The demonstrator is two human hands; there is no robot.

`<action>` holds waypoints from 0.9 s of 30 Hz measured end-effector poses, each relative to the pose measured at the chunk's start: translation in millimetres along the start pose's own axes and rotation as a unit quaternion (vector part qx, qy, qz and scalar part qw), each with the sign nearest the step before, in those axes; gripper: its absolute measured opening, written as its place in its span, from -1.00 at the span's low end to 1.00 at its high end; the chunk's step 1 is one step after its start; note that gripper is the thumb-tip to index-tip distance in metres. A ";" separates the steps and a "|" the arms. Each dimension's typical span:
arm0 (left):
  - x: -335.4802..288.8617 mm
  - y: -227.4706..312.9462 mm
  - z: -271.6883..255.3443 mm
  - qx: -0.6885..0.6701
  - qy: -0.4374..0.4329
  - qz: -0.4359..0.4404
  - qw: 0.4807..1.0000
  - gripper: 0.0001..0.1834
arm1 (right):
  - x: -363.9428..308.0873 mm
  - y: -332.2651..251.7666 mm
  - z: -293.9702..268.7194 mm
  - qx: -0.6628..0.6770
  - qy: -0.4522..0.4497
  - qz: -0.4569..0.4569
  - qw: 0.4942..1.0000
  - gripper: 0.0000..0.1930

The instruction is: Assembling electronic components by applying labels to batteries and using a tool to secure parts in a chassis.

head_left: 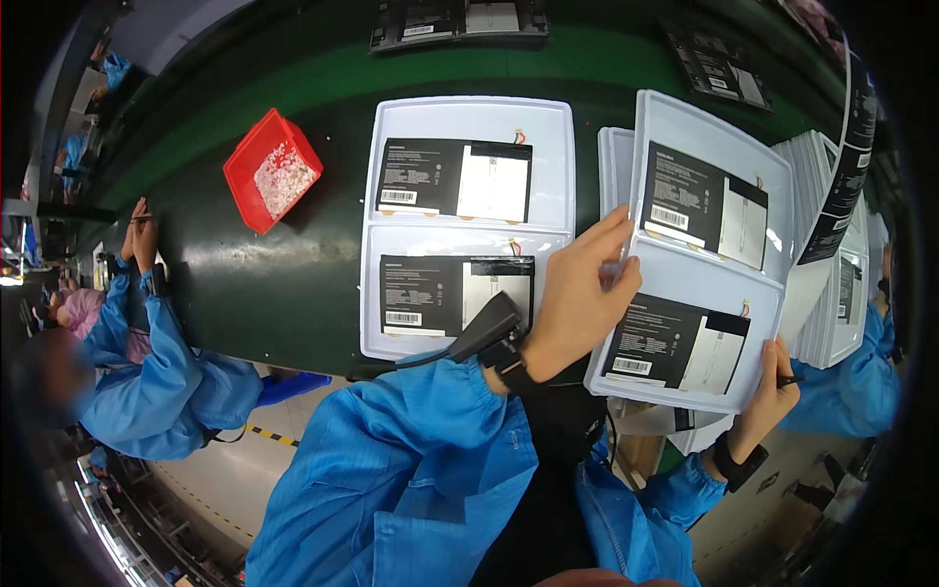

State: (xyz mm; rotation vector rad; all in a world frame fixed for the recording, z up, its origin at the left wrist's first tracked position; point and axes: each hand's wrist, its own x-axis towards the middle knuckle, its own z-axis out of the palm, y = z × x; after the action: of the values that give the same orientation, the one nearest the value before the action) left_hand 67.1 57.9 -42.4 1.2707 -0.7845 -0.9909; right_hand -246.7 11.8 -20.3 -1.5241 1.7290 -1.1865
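Note:
A white two-compartment tray (699, 125) is tilted between my hands, with a flat black-and-silver battery pack (685, 196) in its upper compartment and a second battery pack (660, 342) in the lower one. My left hand (582, 298) grips its left edge, thumb over the rim. At the lower right corner, my right hand (768, 401) closes on the same tray; a thin dark tip, its kind unclear, pokes out beside the fingers. To the left, another white tray (469, 117) lies flat on the bench, also bearing two battery packs, the nearer one partly hidden by my wrist device.
A red bin (243, 181) of small whitish pieces stands on the dark bench at left. Stacked white trays (817, 323) rise at right, beside a tilted black labelled panel (846, 186). Dark device housings (719, 73) lie on the green surface behind. A co-worker's hands (143, 235) rest at far left.

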 end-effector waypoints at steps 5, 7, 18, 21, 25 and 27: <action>-19.2 -12.3 -43.2 0.061 -0.005 0.114 0.992 -0.34 | -35.2 -26.6 31.5 -0.020 -0.011 -0.071 0.997 -0.89; -23.4 1.7 -73.0 0.130 0.046 0.028 0.990 -0.35 | -56.1 -25.6 55.9 0.009 -0.027 -0.074 0.997 -0.89; -26.0 -0.5 -237.2 0.381 0.141 0.014 0.914 -0.48 | -109.0 -87.3 180.7 -0.055 -0.274 -0.202 0.939 -0.73; -32.2 -5.3 -227.9 0.451 0.156 0.086 0.875 -0.51 | -111.8 -79.6 181.0 -0.070 -0.275 -0.210 0.936 -0.72; -58.6 -5.5 -225.9 0.467 0.159 0.083 0.866 -0.52 | -118.8 -80.7 173.1 -0.085 -0.298 -0.201 0.929 -0.67; -59.4 -3.5 -224.1 0.457 0.154 0.021 0.876 -0.50 | -110.1 -84.8 168.8 -0.071 -0.310 -0.204 0.926 -0.61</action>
State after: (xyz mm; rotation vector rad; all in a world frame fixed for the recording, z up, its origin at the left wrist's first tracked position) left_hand 246.0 201.2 -77.1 2.1434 -1.0637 -0.3190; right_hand -39.1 76.8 -41.3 -2.1300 1.1213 -0.6371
